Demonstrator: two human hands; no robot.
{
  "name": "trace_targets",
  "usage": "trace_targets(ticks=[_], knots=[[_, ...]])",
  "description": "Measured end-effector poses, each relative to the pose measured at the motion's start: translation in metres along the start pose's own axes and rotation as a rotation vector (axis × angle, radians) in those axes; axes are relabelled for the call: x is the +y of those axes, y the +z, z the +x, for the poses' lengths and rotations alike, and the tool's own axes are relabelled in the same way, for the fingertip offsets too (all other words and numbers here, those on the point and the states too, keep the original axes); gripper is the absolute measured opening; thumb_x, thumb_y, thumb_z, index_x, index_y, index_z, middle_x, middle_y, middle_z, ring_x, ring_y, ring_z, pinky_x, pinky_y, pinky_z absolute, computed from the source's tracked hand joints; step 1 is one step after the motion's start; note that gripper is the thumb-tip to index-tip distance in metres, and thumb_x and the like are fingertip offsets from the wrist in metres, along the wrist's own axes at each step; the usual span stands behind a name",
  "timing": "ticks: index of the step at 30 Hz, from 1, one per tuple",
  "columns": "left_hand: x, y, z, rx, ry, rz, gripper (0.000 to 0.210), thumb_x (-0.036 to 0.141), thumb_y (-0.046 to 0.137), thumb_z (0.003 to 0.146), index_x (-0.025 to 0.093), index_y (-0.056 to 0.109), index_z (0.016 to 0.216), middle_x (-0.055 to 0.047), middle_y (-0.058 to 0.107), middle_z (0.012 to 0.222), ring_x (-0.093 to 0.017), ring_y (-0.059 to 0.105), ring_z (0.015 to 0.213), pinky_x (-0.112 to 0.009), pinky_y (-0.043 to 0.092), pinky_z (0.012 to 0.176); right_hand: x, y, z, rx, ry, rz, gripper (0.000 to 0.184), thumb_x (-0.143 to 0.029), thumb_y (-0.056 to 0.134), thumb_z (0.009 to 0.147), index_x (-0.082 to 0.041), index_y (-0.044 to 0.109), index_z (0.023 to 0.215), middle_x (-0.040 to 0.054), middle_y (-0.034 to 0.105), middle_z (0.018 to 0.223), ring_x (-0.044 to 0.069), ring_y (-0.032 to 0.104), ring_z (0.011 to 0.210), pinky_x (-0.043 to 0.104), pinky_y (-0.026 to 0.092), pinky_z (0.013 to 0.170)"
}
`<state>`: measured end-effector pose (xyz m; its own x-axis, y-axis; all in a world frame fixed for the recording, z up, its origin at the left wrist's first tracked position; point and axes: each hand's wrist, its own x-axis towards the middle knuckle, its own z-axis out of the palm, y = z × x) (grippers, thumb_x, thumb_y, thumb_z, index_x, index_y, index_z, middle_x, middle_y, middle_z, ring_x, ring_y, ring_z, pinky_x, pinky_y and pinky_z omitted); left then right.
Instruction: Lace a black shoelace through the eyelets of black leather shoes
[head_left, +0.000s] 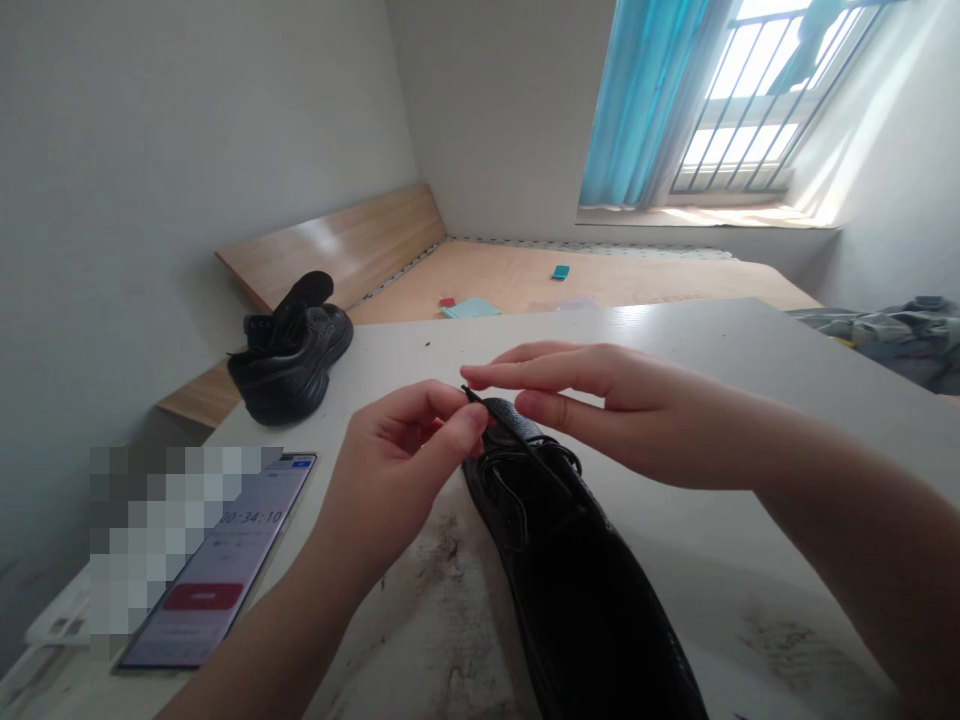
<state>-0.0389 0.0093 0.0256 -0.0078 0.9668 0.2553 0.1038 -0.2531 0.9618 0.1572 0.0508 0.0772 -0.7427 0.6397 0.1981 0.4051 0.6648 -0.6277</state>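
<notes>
A black leather shoe (pixel 600 590) lies on the white table with its toe toward me. Just above its far end, my left hand (pixel 412 450) pinches a black shoelace (pixel 517 435) between thumb and fingers, close to the lace's tip. The lace runs from there back down to the shoe's lacing. My right hand (pixel 630 405) hovers over the right side of the shoe, fingers stretched out toward the lace tip and thumb apart below them. I see nothing held in it.
Another black shoe (pixel 289 360) stands at the table's far left corner, its tongue raised. A phone (pixel 225 570) showing a timer lies at the left edge of the white table (pixel 675 340). Behind are a wooden bed board (pixel 510 265) with small teal items, and clothes (pixel 900 335) at right.
</notes>
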Motion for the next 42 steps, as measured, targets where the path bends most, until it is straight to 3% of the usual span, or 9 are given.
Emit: trace_targets(ticks=[4, 7, 12, 18, 23, 27, 32, 37, 42], knots=[[-0.002, 0.001, 0.003, 0.007, -0.036, -0.023, 0.016, 0.030, 0.068, 0.083, 0.019, 0.071, 0.073, 0.001, 0.070, 0.070, -0.013, 0.062, 0.069, -0.023, 0.049, 0.067, 0.010, -0.014, -0.003, 0.052, 0.167, -0.316, 0.029, -0.034, 0.045, 0.096, -0.025, 0.071, 0.106, 0.0010, 0.071, 0.098, 0.018, 0.063, 0.087, 0.032, 0.046, 0.074], [-0.003, 0.002, 0.002, 0.012, -0.062, -0.108, 0.016, 0.031, 0.067, 0.085, 0.020, 0.072, 0.076, 0.001, 0.074, 0.080, -0.013, 0.063, 0.077, -0.022, 0.049, 0.070, 0.015, -0.023, -0.009, -0.160, 0.346, -0.387, 0.038, -0.049, 0.044, 0.094, -0.024, 0.069, 0.082, 0.0008, 0.066, 0.074, 0.016, 0.057, 0.062, 0.030, 0.039, 0.055], [-0.003, 0.003, 0.002, -0.054, -0.124, -0.265, 0.018, 0.033, 0.065, 0.087, 0.021, 0.071, 0.075, 0.000, 0.077, 0.089, -0.014, 0.067, 0.086, -0.023, 0.050, 0.075, 0.013, -0.016, -0.013, -0.402, 0.396, -0.305, 0.040, -0.056, 0.045, 0.092, -0.023, 0.064, 0.079, 0.0026, 0.064, 0.079, 0.017, 0.057, 0.064, 0.028, 0.036, 0.052], [-0.002, 0.004, 0.001, -0.060, -0.120, -0.318, 0.017, 0.030, 0.067, 0.087, 0.021, 0.072, 0.074, 0.002, 0.077, 0.087, -0.013, 0.067, 0.084, -0.022, 0.051, 0.075, 0.007, -0.011, -0.011, -0.387, 0.259, -0.253, 0.027, -0.041, 0.045, 0.095, -0.023, 0.056, 0.080, -0.0005, 0.059, 0.073, 0.014, 0.051, 0.061, 0.027, 0.033, 0.053], [-0.003, 0.004, 0.000, -0.046, -0.075, -0.334, 0.014, 0.031, 0.069, 0.086, 0.022, 0.074, 0.076, 0.002, 0.077, 0.085, -0.012, 0.067, 0.081, -0.021, 0.052, 0.075, -0.002, -0.013, -0.010, -0.234, 0.234, -0.026, 0.035, -0.049, 0.038, 0.098, -0.023, 0.060, 0.090, -0.0003, 0.061, 0.087, 0.015, 0.053, 0.078, 0.028, 0.040, 0.069], [-0.005, 0.004, -0.001, -0.024, -0.003, -0.282, 0.010, 0.030, 0.071, 0.085, 0.024, 0.075, 0.077, 0.002, 0.077, 0.083, -0.012, 0.068, 0.080, -0.022, 0.053, 0.076, -0.004, -0.003, -0.004, -0.165, 0.257, 0.140, 0.045, -0.059, 0.045, 0.092, -0.019, 0.054, 0.073, -0.0028, 0.044, 0.066, 0.011, 0.039, 0.060, 0.026, 0.033, 0.054], [-0.004, 0.003, -0.002, 0.040, 0.090, -0.064, 0.006, 0.026, 0.073, 0.083, 0.028, 0.077, 0.080, 0.005, 0.078, 0.088, -0.012, 0.070, 0.085, -0.022, 0.054, 0.082, -0.007, 0.016, 0.001, 0.050, 0.334, 0.067, 0.038, -0.049, 0.056, 0.087, -0.019, 0.055, 0.065, -0.0045, 0.044, 0.055, 0.009, 0.036, 0.051, 0.025, 0.026, 0.045], [-0.006, 0.002, -0.001, 0.072, 0.100, 0.020, 0.004, 0.028, 0.075, 0.081, 0.029, 0.079, 0.081, 0.005, 0.078, 0.085, -0.012, 0.069, 0.080, -0.021, 0.054, 0.075, -0.016, 0.022, 0.000, 0.042, 0.163, -0.112, 0.029, -0.032, 0.046, 0.093, -0.019, 0.051, 0.067, -0.0041, 0.051, 0.061, 0.009, 0.042, 0.056, 0.025, 0.028, 0.049], [-0.008, 0.002, -0.002, 0.048, 0.081, 0.012, 0.003, 0.027, 0.075, 0.080, 0.029, 0.078, 0.079, 0.006, 0.077, 0.083, -0.012, 0.068, 0.081, -0.019, 0.051, 0.068, -0.017, 0.023, 0.001, 0.038, 0.143, -0.217, 0.026, -0.024, 0.046, 0.090, -0.018, 0.046, 0.064, -0.0036, 0.051, 0.062, 0.010, 0.039, 0.057, 0.028, 0.025, 0.052]])
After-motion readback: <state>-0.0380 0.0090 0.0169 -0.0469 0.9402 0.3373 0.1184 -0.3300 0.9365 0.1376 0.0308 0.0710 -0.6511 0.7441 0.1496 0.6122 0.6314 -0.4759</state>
